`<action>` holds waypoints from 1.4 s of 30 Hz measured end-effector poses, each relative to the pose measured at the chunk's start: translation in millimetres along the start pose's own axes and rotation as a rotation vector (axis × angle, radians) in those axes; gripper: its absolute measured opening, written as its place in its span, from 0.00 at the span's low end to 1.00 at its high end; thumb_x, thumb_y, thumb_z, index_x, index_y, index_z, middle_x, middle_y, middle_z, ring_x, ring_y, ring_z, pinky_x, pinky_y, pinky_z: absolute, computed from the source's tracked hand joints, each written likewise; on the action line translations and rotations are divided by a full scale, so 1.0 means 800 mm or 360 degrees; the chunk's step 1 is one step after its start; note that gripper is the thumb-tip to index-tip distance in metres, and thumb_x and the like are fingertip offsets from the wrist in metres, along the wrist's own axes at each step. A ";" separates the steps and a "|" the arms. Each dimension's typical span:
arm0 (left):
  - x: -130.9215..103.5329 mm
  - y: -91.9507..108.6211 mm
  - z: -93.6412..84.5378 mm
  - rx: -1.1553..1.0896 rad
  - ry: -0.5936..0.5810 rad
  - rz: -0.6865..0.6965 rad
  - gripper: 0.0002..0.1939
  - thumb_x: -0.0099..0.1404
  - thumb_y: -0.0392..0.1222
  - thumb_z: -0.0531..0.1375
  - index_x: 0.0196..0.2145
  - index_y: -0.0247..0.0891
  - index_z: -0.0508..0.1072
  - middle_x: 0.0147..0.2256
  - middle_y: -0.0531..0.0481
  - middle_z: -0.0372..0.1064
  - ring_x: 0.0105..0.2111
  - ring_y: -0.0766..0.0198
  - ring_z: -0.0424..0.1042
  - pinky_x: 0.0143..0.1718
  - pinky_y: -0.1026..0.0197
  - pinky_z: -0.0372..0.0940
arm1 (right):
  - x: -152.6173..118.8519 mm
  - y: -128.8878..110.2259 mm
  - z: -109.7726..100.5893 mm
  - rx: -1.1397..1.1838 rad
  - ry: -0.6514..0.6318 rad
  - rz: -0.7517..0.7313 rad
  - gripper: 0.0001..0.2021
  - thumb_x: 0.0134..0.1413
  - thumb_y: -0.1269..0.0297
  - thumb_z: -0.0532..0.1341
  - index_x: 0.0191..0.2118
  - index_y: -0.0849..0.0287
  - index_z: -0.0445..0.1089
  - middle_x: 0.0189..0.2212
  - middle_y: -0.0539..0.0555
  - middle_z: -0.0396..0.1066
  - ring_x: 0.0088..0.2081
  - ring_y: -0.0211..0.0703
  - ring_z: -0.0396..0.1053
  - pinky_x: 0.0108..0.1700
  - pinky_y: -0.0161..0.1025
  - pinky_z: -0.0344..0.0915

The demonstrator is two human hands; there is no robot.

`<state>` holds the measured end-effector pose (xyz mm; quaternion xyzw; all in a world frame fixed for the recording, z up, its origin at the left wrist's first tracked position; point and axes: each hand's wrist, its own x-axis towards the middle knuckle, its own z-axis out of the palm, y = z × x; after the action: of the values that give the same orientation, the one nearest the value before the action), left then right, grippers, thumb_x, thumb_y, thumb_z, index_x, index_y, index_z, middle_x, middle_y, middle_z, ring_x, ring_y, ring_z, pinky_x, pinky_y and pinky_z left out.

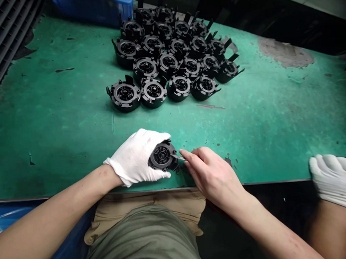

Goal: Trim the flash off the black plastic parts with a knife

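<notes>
Currently held part [161, 156]: black and round, ringed face up, over the near edge of the tabletop [263, 122]; whether it rests there or is lifted, I cannot tell
Progress: work on this one looks under way, with the tool [179, 157] at the right side of its ring; nothing shows how much of it is done
Grouped parts [179, 46]: many alike, standing close together farther back, well apart from the hands; finished or waiting, I cannot tell
Left hand [137, 154]: white-gloved, back upward, reaching in from the left; fingers curve round the far side and the thumb round the near side, clasping the part between them
Right hand [210, 168]: bare, forearm slanting in from the lower right; thumb and fingers pinch the tool, its tip pointing left
Co-worker's hand [334, 176]: white-gloved, at the right edge, well apart
</notes>
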<state>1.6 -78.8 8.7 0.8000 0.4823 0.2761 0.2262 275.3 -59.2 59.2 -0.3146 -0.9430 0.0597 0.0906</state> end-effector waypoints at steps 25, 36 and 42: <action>0.004 0.003 -0.002 0.0007 -0.0003 0.0009 0.49 0.52 0.62 0.79 0.63 0.36 0.69 0.55 0.36 0.79 0.53 0.39 0.80 0.55 0.42 0.72 | 0.011 -0.008 0.004 -0.0388 -0.0074 -0.0068 0.15 0.73 0.76 0.55 0.59 0.63 0.74 0.36 0.56 0.69 0.36 0.48 0.57 0.38 0.45 0.55; 0.004 -0.003 -0.010 0.0007 -0.0157 0.0005 0.50 0.55 0.61 0.77 0.68 0.39 0.68 0.60 0.38 0.78 0.58 0.40 0.79 0.61 0.43 0.72 | 0.007 0.024 -0.004 -0.0039 0.0054 -0.0084 0.14 0.78 0.69 0.57 0.62 0.61 0.70 0.36 0.53 0.74 0.34 0.41 0.68 0.35 0.38 0.63; 0.006 -0.007 -0.015 -0.0141 -0.0230 0.0174 0.41 0.60 0.52 0.72 0.67 0.37 0.69 0.60 0.38 0.78 0.59 0.44 0.79 0.64 0.46 0.72 | 0.021 0.050 -0.017 -0.0016 -0.0274 -0.0283 0.14 0.81 0.62 0.54 0.60 0.60 0.72 0.35 0.51 0.74 0.30 0.37 0.70 0.29 0.38 0.55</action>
<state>-7.8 -70.8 15.4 0.8321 0.4078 0.2507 0.2801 288.3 -16.3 67.8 -0.2237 -0.9718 0.0737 0.0126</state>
